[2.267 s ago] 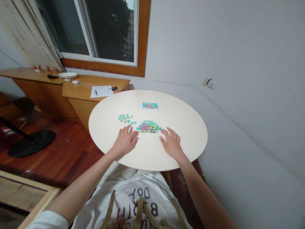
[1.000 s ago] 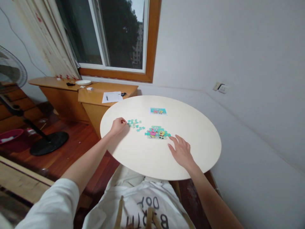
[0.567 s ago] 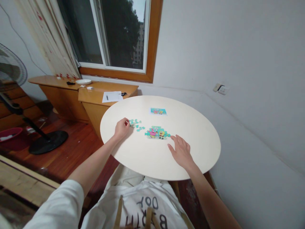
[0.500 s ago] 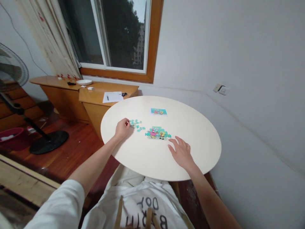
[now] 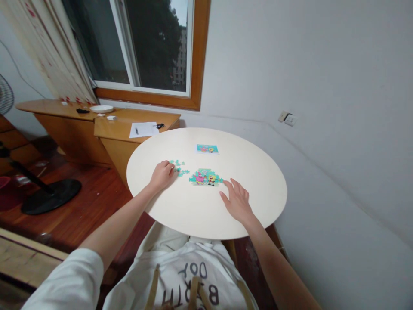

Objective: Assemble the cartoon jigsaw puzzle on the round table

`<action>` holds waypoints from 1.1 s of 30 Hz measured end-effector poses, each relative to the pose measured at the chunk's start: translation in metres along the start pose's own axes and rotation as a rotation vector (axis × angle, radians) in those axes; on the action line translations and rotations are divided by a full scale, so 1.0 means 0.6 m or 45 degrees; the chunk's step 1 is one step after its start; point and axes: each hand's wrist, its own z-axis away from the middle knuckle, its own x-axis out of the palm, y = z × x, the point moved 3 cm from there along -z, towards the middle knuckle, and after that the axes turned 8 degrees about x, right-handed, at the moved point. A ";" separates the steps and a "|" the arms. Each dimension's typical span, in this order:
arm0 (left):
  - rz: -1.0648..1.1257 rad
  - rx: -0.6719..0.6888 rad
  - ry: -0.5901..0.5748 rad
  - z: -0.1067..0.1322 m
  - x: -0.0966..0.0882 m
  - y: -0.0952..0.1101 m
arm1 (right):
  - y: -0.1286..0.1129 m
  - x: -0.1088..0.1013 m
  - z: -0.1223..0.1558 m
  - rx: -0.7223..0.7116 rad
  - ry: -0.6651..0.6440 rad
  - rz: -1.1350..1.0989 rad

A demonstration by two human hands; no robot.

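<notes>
A round cream table (image 5: 258, 172) carries a partly joined cartoon jigsaw (image 5: 205, 177) at its middle. Several loose teal pieces (image 5: 179, 168) lie just left of it. My left hand (image 5: 162, 175) rests curled at the left edge of those loose pieces, fingertips pinched among them; whether it grips one I cannot tell. My right hand (image 5: 237, 200) lies flat on the table, fingers spread, its fingertips close to the jigsaw's right end. A small picture card (image 5: 207, 149) showing the same cartoon lies farther back.
A wooden cabinet (image 5: 122, 137) stands left of the table with a paper sheet (image 5: 143, 129) and a white plate (image 5: 101, 109) on it. A fan's black base (image 5: 48, 196) sits on the wooden floor. The wall runs close on the right.
My left hand went from beside the jigsaw out to the loose pieces and curled there. My right hand has stayed flat by the jigsaw. The view has shifted slightly.
</notes>
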 end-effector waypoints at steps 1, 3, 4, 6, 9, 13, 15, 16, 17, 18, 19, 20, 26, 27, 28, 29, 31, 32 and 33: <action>-0.002 -0.022 0.014 0.000 -0.001 -0.001 | 0.000 0.001 0.000 -0.013 -0.019 0.011; -0.002 -0.040 0.028 0.000 -0.003 -0.002 | 0.000 0.001 0.000 -0.025 -0.042 0.028; 0.002 -0.043 0.030 0.000 -0.003 -0.002 | 0.001 0.002 -0.001 -0.023 -0.040 0.031; 0.024 -0.059 0.034 0.000 -0.003 -0.003 | 0.002 0.003 -0.001 -0.016 -0.016 0.031; 0.056 -0.084 0.035 0.001 -0.002 -0.004 | 0.004 0.007 -0.002 -0.020 0.011 0.022; 0.052 -0.087 0.020 -0.001 -0.002 -0.006 | 0.005 0.008 -0.001 -0.007 0.013 0.011; 0.080 -0.169 0.011 -0.003 -0.002 -0.012 | 0.005 0.008 -0.002 0.011 0.008 0.005; 0.100 -0.230 0.005 -0.004 -0.002 -0.015 | 0.005 0.008 -0.002 0.018 0.011 -0.001; 0.116 -0.292 -0.001 -0.005 -0.002 -0.020 | 0.006 0.008 -0.002 0.022 0.015 -0.008; 0.125 -0.345 -0.007 -0.007 -0.001 -0.024 | 0.007 0.009 -0.003 0.022 0.022 -0.017; 0.126 -0.384 -0.015 -0.008 0.001 -0.027 | 0.008 0.011 -0.003 0.024 0.028 -0.025; 0.120 -0.407 -0.026 -0.010 0.003 -0.029 | 0.009 0.013 -0.004 0.027 0.035 -0.032; 0.067 -0.476 -0.097 -0.028 0.014 -0.023 | 0.010 0.014 -0.003 0.027 0.049 -0.064; 0.050 -0.485 -0.111 -0.031 0.015 -0.020 | 0.010 0.013 -0.002 0.024 0.051 -0.065; 0.033 -0.494 -0.126 -0.034 0.015 -0.017 | 0.009 0.011 -0.001 0.024 0.052 -0.066; 0.018 -0.503 -0.141 -0.036 0.016 -0.014 | 0.008 0.010 -0.001 0.027 0.051 -0.065; 0.006 -0.518 -0.163 -0.040 0.018 -0.012 | 0.006 0.007 0.000 0.035 0.041 -0.059; 0.004 -0.524 -0.170 -0.041 0.019 -0.011 | 0.005 0.007 0.000 0.039 0.036 -0.055; 0.002 -0.529 -0.176 -0.041 0.020 -0.012 | 0.005 0.006 0.000 0.040 0.034 -0.052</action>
